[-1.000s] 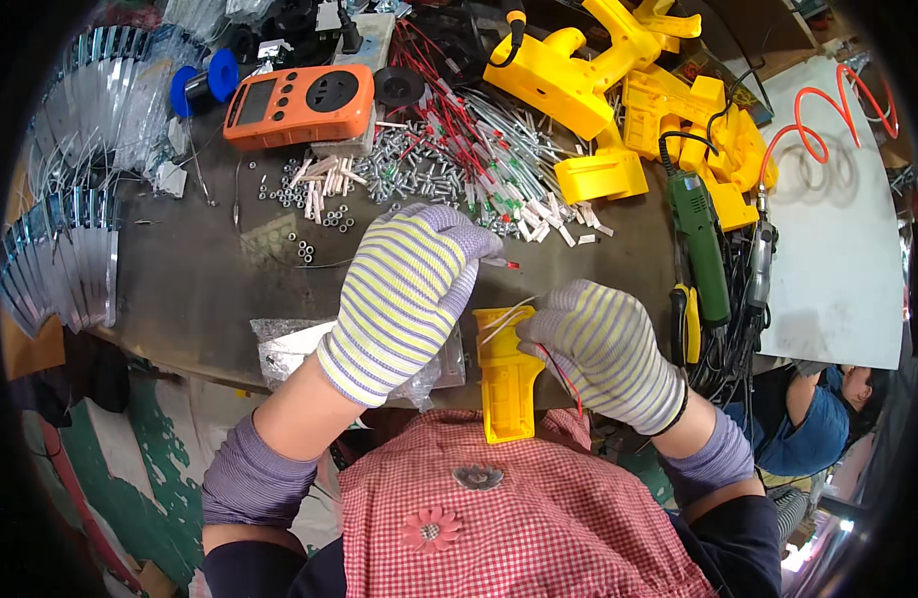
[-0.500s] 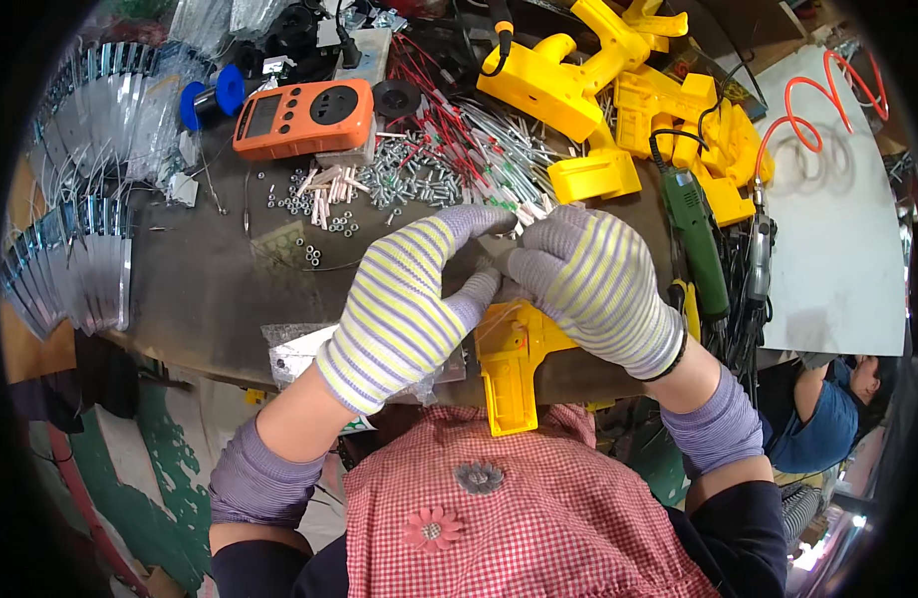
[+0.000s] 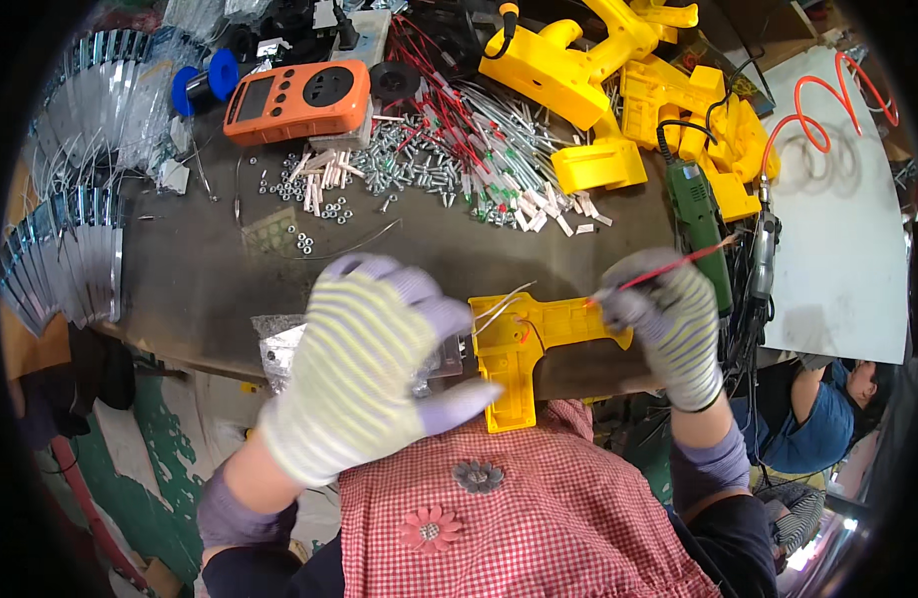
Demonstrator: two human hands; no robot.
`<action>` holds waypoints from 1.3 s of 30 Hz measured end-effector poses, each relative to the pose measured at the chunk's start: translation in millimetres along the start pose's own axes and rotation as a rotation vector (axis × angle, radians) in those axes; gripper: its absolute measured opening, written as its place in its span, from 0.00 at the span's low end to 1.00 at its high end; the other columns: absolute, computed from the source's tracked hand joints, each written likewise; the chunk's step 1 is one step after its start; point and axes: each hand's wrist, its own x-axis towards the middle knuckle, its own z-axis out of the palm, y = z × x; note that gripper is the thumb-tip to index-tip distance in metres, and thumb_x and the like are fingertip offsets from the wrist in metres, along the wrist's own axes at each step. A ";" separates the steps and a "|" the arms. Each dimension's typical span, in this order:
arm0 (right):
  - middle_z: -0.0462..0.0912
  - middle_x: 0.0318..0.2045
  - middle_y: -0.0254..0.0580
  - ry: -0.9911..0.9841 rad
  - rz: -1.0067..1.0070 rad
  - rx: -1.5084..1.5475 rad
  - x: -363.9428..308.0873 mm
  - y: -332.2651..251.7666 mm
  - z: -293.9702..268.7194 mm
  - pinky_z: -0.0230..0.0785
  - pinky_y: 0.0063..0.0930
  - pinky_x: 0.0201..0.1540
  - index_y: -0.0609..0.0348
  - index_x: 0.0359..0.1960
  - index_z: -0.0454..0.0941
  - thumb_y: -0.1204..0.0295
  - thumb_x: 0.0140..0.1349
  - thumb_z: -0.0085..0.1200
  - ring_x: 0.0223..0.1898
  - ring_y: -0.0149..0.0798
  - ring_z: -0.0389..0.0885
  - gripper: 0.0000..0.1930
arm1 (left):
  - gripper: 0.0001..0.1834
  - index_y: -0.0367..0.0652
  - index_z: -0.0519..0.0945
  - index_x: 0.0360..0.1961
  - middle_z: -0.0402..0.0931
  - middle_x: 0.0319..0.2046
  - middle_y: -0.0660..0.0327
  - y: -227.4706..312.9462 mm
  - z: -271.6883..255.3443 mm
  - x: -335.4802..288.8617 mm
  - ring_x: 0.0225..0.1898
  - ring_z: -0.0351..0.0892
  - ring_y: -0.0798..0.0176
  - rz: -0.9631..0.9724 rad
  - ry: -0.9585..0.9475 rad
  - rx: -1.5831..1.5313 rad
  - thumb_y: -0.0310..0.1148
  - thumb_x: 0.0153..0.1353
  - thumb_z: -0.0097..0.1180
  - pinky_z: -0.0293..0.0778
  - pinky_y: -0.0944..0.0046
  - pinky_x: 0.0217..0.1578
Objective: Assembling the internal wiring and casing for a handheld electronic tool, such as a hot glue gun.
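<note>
A yellow plastic casing half (image 3: 563, 321) lies open side up at the table's near edge, with thin white wires (image 3: 501, 309) at its left part. My left hand (image 3: 369, 359), in a striped knit glove, is held with fingers apart and thumb reaching to the casing's lower arm; nothing shows in it. In the same kind of glove, my right hand (image 3: 663, 324) is closed around a thin red rod-like piece (image 3: 673, 267) at the casing's right end. Whether this piece is a tool or a stiff wire I cannot tell.
Beyond my hands lie loose screws (image 3: 414, 164), nuts (image 3: 299, 239), white sleeves (image 3: 548, 204) and red wires (image 3: 429, 85). An orange multimeter (image 3: 299, 100) stands far left. Yellow casings (image 3: 548, 75), a green power tool (image 3: 696, 214) and a coiled red hose (image 3: 802, 110) are at right.
My hands have parted from the white sleeves and come nearer. The left opened and moved left and down; the right moved right and now holds the red piece.
</note>
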 end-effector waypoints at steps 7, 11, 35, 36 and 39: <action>0.83 0.32 0.41 -0.163 -0.466 -0.483 -4.0 18.4 30.2 0.75 0.34 0.38 0.56 0.36 0.83 0.74 0.55 0.66 0.35 0.47 0.82 0.07 | 0.08 0.44 0.77 0.20 0.70 0.19 0.58 -11.9 61.3 35.6 0.25 0.72 0.51 0.052 0.278 -0.269 0.30 0.48 0.65 0.66 0.54 0.32; 0.80 0.30 0.39 -0.116 -0.541 -0.712 -4.6 19.2 44.3 0.74 0.37 0.35 0.52 0.32 0.82 0.71 0.49 0.66 0.34 0.45 0.80 0.08 | 0.06 0.42 0.78 0.23 0.73 0.21 0.57 -15.6 61.1 28.4 0.25 0.73 0.51 0.030 0.302 -0.380 0.27 0.49 0.65 0.69 0.55 0.31; 0.79 0.29 0.40 -0.027 -0.465 -0.825 -2.6 13.7 62.7 0.74 0.36 0.31 0.55 0.32 0.81 0.63 0.52 0.70 0.29 0.46 0.82 0.12 | 0.08 0.38 0.79 0.30 0.77 0.26 0.58 -31.5 61.5 17.9 0.30 0.78 0.60 -0.040 0.547 -0.784 0.31 0.58 0.66 0.75 0.62 0.35; 0.79 0.29 0.41 -0.020 -0.455 -0.817 -2.3 16.4 62.9 0.74 0.36 0.31 0.55 0.32 0.82 0.63 0.52 0.71 0.28 0.45 0.82 0.13 | 0.10 0.38 0.80 0.29 0.77 0.26 0.58 -30.5 57.9 18.2 0.31 0.78 0.61 -0.123 0.681 -1.097 0.33 0.59 0.66 0.75 0.61 0.36; 0.76 0.28 0.41 -0.039 -0.420 -0.714 -3.4 25.4 59.4 0.71 0.41 0.32 0.53 0.36 0.79 0.57 0.55 0.66 0.31 0.47 0.79 0.16 | 0.19 0.42 0.72 0.19 0.69 0.21 0.65 -38.4 24.8 -1.6 0.27 0.67 0.64 -0.073 0.503 -1.197 0.40 0.62 0.60 0.71 0.54 0.43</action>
